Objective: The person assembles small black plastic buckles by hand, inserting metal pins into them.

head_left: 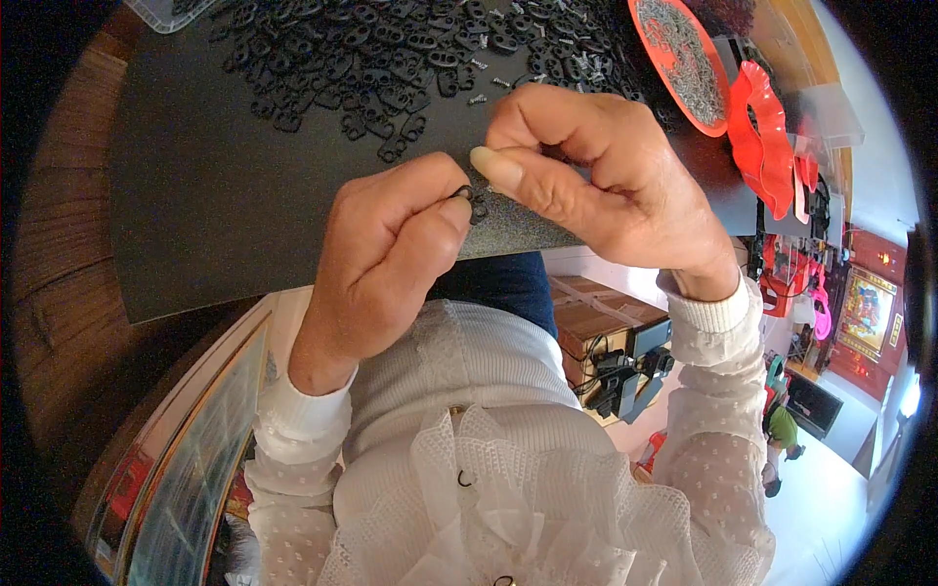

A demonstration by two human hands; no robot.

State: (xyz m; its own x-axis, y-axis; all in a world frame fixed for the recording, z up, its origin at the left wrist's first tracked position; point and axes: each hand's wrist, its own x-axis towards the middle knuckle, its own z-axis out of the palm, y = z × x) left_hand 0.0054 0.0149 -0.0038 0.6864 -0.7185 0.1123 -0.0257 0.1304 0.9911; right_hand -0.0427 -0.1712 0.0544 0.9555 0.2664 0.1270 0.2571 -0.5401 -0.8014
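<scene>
White lace ruffles [489,508] of the person's blouse fill the near edge. Just beyond, the left hand [386,259] pinches a small black plastic part [471,200] between thumb and forefinger, over the near edge of a dark mat [225,205]. Closed fingers of the right hand [596,176] touch that same part. Farther off lie a heap of black parts [371,59] and, far right, a red tray of screws [679,54].

A dark mat [244,195] carries heaped black plastic pieces [362,59], screws [576,49], red tray [679,63].
</scene>
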